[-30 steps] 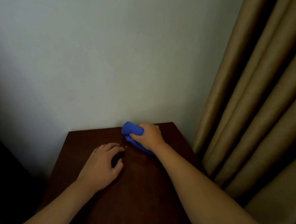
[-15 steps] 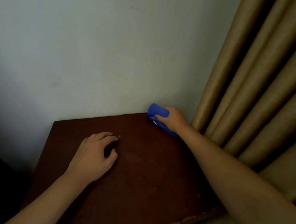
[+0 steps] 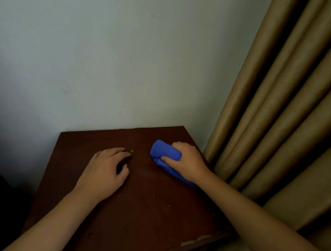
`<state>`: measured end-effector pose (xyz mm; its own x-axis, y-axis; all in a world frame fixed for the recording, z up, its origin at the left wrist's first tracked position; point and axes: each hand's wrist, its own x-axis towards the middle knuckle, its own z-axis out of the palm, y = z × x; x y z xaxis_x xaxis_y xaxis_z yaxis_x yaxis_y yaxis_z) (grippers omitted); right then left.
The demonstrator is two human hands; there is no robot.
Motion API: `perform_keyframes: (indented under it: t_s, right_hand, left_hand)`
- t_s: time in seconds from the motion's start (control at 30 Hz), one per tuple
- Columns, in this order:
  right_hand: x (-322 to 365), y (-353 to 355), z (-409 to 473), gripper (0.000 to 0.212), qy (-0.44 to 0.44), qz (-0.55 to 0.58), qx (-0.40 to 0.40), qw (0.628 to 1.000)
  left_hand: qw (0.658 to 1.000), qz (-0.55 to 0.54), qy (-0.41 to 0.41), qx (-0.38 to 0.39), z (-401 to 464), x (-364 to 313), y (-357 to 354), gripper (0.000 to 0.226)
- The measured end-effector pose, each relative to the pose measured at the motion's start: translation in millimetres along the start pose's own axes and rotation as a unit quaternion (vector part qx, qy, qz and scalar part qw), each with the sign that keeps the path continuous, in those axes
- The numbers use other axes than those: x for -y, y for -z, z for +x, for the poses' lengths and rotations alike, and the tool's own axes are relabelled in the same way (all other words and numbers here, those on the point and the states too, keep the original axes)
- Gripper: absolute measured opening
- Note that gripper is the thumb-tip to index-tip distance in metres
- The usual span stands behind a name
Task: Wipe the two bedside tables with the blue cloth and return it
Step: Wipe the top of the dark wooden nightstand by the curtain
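A dark brown bedside table point(image 3: 145, 210) stands against the pale wall. My right hand point(image 3: 188, 160) grips the bunched blue cloth point(image 3: 163, 151) and presses it on the tabletop's right side, a little back from the far edge. Part of the cloth trails under my palm toward the wrist. My left hand point(image 3: 106, 170) rests on the tabletop left of the cloth, fingers loosely bent, holding nothing. A small yellowish speck point(image 3: 132, 151) lies just beyond its fingertips.
Tan curtains point(image 3: 273, 121) hang in folds right beside the table's right edge. The pale wall point(image 3: 121, 61) backs the table. The table's front edge shows a chipped patch point(image 3: 195, 240). Dark space lies to the left of the table.
My right hand has slid the cloth back from the far right corner toward me and slightly left. The left hand has stayed resting in place.
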<state>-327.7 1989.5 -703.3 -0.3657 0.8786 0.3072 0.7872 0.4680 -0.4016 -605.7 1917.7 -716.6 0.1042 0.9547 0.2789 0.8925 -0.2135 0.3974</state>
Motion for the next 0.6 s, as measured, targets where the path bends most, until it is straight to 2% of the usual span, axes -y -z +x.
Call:
perform_keyframes:
  t_s: [0.13, 0.27, 0.43, 0.6]
  right_hand:
    - [-10, 3, -5, 0.041, 0.016, 0.031, 0.012, 0.999]
    - [-27, -2, 28, 0.039, -0.019, 0.069, -0.010, 0.997]
    - [-46, -11, 84, 0.039, -0.091, 0.053, -0.042, 0.994]
    - [-40, -14, 94, 0.042, -0.103, 0.029, -0.046, 0.993]
  left_hand:
    - [1.000, 0.002, -0.003, -0.001, 3, 3, -3, 0.046]
    - [1.000, 0.003, -0.002, -0.006, 5, 4, -5, 0.043]
    - [1.000, 0.002, -0.002, -0.008, 7, 6, -4, 0.041]
    - [1.000, 0.000, 0.000, -0.008, 6, 4, -1, 0.041]
